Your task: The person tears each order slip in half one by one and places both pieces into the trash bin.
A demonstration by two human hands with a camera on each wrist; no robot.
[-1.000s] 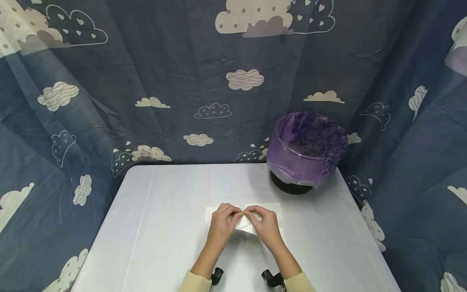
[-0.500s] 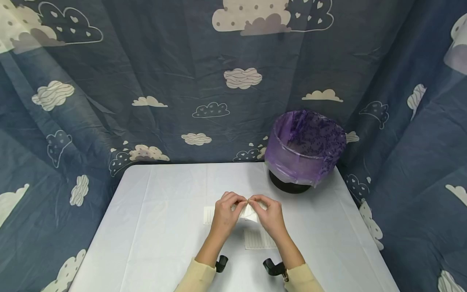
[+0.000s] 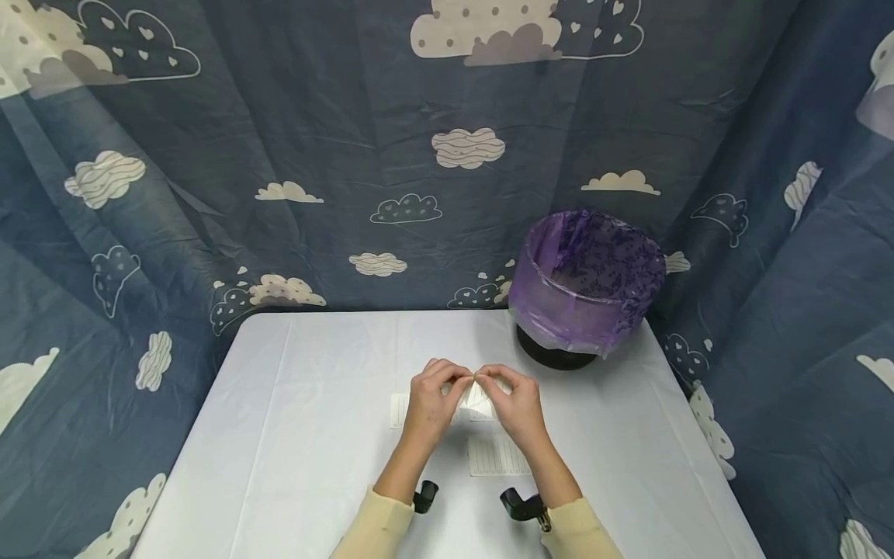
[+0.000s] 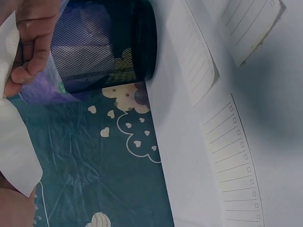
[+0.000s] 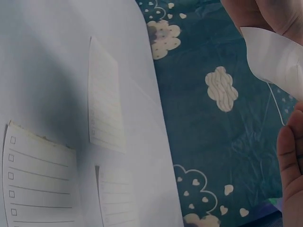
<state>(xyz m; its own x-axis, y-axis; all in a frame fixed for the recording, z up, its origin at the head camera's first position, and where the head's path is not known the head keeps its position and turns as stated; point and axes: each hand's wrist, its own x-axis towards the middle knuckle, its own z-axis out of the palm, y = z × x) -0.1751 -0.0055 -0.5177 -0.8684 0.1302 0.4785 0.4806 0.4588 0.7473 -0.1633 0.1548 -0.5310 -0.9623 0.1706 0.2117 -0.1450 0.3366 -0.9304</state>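
Between fingertips (image 4: 21, 75), curved white paper (image 4: 16, 144)

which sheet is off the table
The sheet pinched between the left hand and right hand; the other sheets lie on the table.

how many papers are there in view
4. The held paper is raised above the table; the left paper and right paper lie side by side on it, with the near paper closer in. More may be hidden beneath.
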